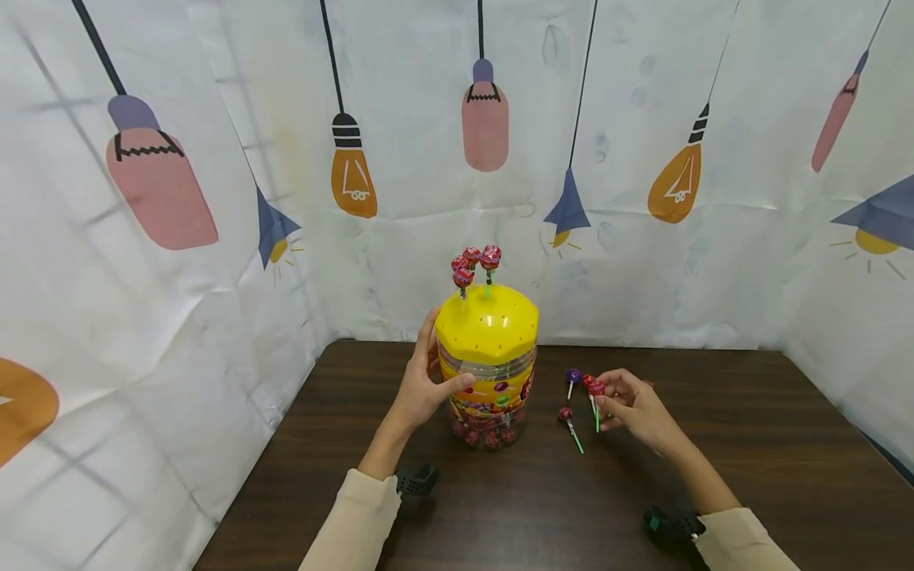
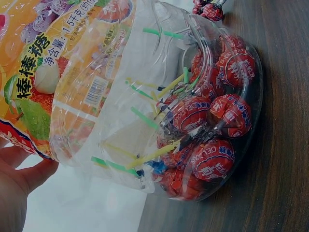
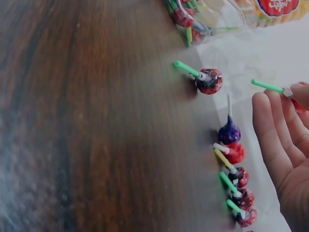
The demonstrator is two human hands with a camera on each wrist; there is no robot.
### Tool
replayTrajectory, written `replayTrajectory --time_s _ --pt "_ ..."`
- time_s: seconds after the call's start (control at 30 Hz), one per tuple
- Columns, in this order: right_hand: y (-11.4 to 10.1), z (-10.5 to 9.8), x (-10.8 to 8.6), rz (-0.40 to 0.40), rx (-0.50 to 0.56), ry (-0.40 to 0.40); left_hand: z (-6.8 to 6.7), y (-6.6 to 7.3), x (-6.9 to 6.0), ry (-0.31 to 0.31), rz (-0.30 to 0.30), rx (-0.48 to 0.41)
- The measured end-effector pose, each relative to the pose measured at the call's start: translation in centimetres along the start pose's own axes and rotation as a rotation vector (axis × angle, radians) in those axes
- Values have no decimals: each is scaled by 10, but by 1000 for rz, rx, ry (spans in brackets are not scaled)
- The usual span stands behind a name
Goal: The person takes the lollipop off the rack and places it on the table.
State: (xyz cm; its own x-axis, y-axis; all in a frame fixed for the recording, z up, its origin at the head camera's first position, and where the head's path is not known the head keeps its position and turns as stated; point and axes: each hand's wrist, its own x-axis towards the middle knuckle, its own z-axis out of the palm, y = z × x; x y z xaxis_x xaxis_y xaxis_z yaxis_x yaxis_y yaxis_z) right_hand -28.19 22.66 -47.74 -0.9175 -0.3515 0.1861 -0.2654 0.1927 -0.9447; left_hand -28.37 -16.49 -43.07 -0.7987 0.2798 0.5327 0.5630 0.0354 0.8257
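A clear plastic jar (image 1: pixel 489 408) with a yellow lid (image 1: pixel 489 321) stands upright on the table. My left hand (image 1: pixel 421 388) grips its left side, thumb across the front. Several red-wrapped lollipops (image 1: pixel 489 257) stick up from holes in the lid. More red lollipops (image 2: pixel 229 113) lie inside the jar's bottom, their sticks green and yellow. To the right of the jar, my right hand (image 1: pixel 635 408) pinches a red lollipop (image 3: pixel 268 86) with a green stick, held above the table. Its wrapped head is mostly hidden by the thumb in the right wrist view.
A purple lollipop (image 3: pixel 230 131) and several red ones (image 3: pixel 244 198) lie in a row on the dark wooden table (image 1: pixel 500 515). One red lollipop (image 1: pixel 566 414) lies apart, nearer the jar. A patterned white curtain (image 1: pixel 428 262) rises behind the table.
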Motion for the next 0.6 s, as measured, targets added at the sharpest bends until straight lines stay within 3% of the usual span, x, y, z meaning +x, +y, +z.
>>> replayTrajectory --time_s 0.6 --pt "11 -4 -1 173 -74 -161 0 1 1 -4 13 -1"
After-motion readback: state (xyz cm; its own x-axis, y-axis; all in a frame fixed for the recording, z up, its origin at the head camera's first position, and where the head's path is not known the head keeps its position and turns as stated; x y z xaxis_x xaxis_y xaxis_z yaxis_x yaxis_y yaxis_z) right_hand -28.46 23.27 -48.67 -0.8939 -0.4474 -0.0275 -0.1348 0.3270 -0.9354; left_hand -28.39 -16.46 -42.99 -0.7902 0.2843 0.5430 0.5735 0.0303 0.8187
